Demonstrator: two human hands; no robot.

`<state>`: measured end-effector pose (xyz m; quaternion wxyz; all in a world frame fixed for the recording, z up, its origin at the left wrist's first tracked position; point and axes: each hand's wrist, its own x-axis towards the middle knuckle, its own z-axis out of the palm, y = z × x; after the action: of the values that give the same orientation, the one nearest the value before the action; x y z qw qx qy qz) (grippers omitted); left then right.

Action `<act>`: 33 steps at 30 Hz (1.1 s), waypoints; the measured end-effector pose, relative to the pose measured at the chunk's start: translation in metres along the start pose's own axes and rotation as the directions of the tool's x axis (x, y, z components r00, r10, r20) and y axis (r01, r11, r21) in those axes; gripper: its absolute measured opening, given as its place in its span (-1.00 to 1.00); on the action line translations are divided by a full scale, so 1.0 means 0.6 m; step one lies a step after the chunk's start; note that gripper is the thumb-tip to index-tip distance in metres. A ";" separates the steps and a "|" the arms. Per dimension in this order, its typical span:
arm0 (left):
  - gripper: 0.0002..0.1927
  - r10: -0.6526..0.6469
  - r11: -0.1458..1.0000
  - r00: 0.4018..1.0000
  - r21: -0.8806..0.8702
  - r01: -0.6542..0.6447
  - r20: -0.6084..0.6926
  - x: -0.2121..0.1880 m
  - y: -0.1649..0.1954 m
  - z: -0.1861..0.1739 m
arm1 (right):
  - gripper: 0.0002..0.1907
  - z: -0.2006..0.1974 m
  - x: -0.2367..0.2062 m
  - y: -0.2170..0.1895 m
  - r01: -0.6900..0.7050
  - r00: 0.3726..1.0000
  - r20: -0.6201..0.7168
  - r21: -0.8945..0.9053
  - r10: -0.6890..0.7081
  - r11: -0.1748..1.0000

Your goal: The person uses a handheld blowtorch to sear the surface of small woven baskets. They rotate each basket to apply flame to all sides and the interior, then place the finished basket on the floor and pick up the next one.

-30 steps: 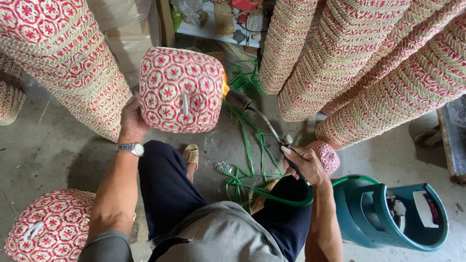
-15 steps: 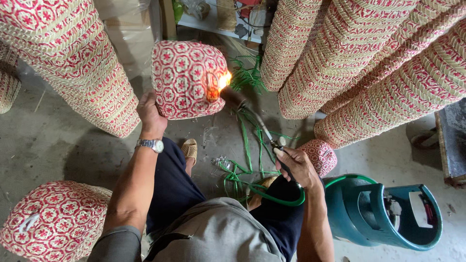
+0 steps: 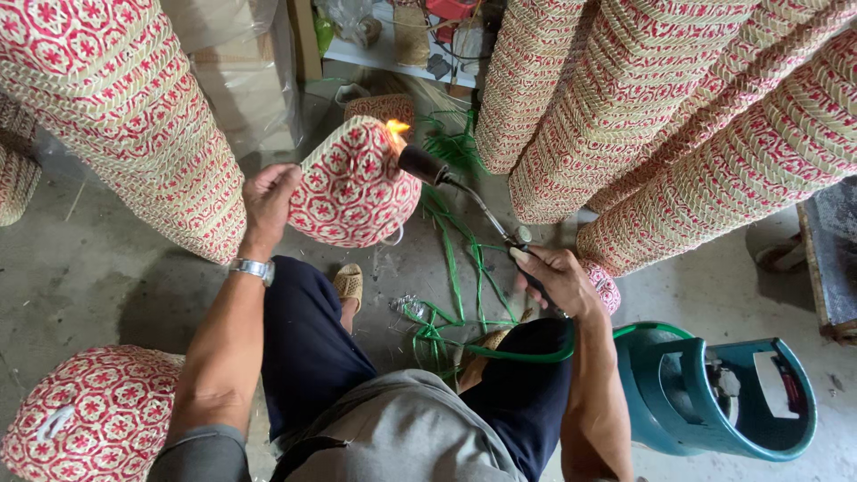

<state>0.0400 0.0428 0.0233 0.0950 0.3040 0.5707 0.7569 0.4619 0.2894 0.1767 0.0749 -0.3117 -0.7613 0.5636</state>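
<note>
Flame from the gas torch (image 3: 464,192), gripped in the right hand (image 3: 558,281), plays on the top edge of the red-and-cream woven basket (image 3: 353,187) clasped by left hand (image 3: 268,201) fingers; singeing appears underway, with most of the surface seemingly untreated.

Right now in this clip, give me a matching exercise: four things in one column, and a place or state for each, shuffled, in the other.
Things:
1. woven basket
2. gas torch
3. teal gas cylinder
4. green hose

Places or states:
A. lying on its side on the floor
B. held up by the left hand
C. gripped by the right hand, flame at the basket
D. running across the lap

Pairs: 1-B, 2-C, 3-A, 4-D
</note>
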 end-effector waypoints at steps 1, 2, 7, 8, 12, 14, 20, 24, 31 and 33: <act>-0.80 0.008 0.999 1.000 0.032 -0.009 0.016 0.002 0.004 -0.009 | -0.55 -0.006 0.001 0.000 -0.070 0.997 -0.013 -0.001 0.070 0.998; -0.80 0.016 0.998 0.999 0.064 -0.018 0.031 0.007 0.008 -0.020 | -0.53 -0.014 0.001 0.000 -0.141 0.990 -0.025 -0.002 0.141 0.990; -0.81 -0.032 0.995 0.999 -0.096 0.035 0.028 0.014 0.016 -0.053 | -0.54 -0.023 0.000 0.024 -0.236 0.970 -0.056 -0.011 0.236 0.972; -0.82 -0.030 0.995 0.999 -0.095 0.033 0.024 0.012 0.016 -0.051 | -0.51 -0.020 0.000 0.027 -0.223 0.973 -0.074 -0.039 0.220 0.974; -0.83 -0.151 0.987 0.988 0.040 0.153 -0.042 -0.005 0.004 -0.011 | -0.46 -0.012 0.002 0.011 -0.187 0.981 -0.058 -0.053 0.184 0.981; -0.83 -0.073 0.997 0.997 -0.011 0.072 -0.032 -0.008 -0.007 0.022 | -0.59 -0.005 0.006 -0.006 -0.092 0.996 -0.003 -0.053 0.092 0.994; -0.86 -0.146 0.939 0.965 -0.337 0.067 -0.216 -0.022 -0.059 0.085 | -0.69 0.013 0.001 -0.027 -0.064 0.994 0.075 -0.198 0.080 0.978; -0.93 -0.396 0.734 0.850 -0.676 0.066 -0.347 -0.012 -0.096 0.097 | -0.64 0.027 -0.007 0.006 -0.036 0.986 0.160 -0.080 0.048 0.996; -0.80 -0.587 0.432 0.803 -0.880 0.198 -0.107 0.000 -0.092 0.064 | -0.64 0.009 -0.017 0.046 -0.241 0.965 0.021 -0.314 0.260 0.919; -0.80 -0.587 0.457 0.800 -0.867 0.198 -0.126 -0.002 -0.083 0.055 | -0.52 -0.001 -0.015 0.045 -0.316 0.948 -0.128 -0.274 0.291 0.908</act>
<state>0.0492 0.0852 -0.0174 0.2798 -0.0865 0.2131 0.9321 0.4800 0.2897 0.1546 -0.0286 -0.4573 -0.7743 0.4365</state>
